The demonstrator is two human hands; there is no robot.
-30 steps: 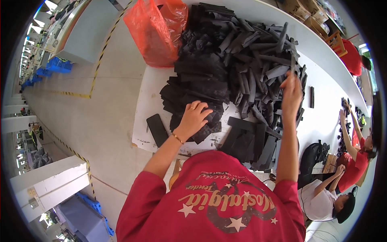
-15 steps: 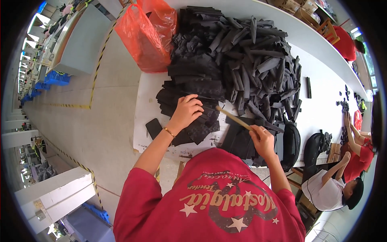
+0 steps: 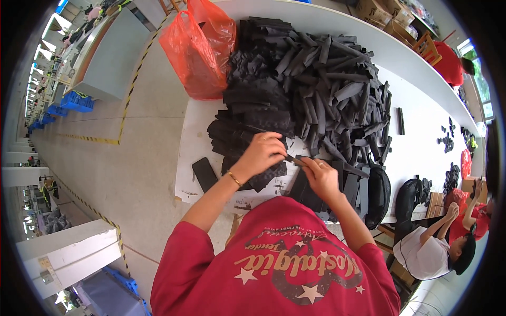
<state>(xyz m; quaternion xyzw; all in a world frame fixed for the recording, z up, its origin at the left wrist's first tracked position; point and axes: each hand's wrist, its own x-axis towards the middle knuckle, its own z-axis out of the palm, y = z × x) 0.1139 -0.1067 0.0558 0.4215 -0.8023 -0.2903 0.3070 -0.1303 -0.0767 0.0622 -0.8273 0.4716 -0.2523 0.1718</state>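
Note:
My left hand [image 3: 263, 152] has its fingers pinched at one end of a narrow black fabric piece [image 3: 291, 157], just above a stack of flat black fabric pieces [image 3: 226, 131]. My right hand [image 3: 322, 180] is closed around a thin stick [image 3: 299, 162], now mostly covered by the black piece and my fingers. Under and beside my right hand lie flat black panels [image 3: 304, 192]. Beyond both hands rises a large heap of rolled black fabric strips [image 3: 342, 92].
A black phone [image 3: 204, 175] lies left of my left forearm. An orange-red plastic bag [image 3: 195, 60] stands at the table's far left corner. Right of my right forearm is a black padded item [image 3: 378, 195]. Co-workers [image 3: 432, 247] sit along the right side of the white table [image 3: 416, 152].
My hands have come together: the left moved right and slightly down, the right moved left. The stick, bare before, is now largely covered at the black piece between my fingers.

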